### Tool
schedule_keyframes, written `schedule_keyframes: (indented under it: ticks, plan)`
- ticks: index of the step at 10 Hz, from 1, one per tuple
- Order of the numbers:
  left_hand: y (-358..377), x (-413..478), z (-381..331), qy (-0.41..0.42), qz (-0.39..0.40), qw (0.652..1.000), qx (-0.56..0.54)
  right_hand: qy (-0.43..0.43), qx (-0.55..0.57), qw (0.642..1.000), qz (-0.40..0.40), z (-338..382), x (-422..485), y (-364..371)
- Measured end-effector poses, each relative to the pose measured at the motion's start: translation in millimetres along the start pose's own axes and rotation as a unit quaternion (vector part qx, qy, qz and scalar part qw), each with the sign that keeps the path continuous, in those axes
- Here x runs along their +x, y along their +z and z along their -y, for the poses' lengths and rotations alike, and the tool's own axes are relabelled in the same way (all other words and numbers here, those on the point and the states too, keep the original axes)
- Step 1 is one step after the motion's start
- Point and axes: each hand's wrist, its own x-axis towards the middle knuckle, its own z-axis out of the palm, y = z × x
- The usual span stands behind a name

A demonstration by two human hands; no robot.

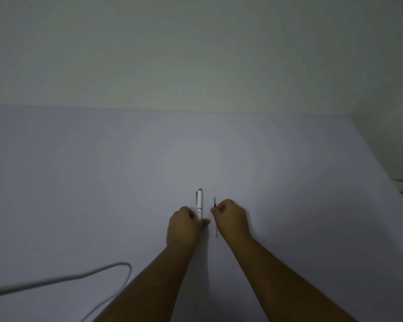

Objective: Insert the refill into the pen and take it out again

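left hand (184,225): fingers pinched on lower end of white pen (199,203), cap pointing away | right hand (230,218): curled around thin refill (215,217), just beside pen, not inserted | surface: pale table (102,182), white cable (79,276) near-left

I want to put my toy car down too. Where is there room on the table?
Lots of bare table lies between the pen and the wall, and out to the right of the right hand. It is crowded between the left hand and right hand, around the refill, and near the cable at the front left.
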Motion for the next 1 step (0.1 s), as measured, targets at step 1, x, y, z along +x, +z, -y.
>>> schedule_keyframes:
  ticks: [1]
  plan:
    - [-9.8, -2.0, -3.5, 0.03, -0.063, 0.997, -0.029, -0.021, 0.018, 0.998, -0.05, 10.4, 0.0, -9.7]
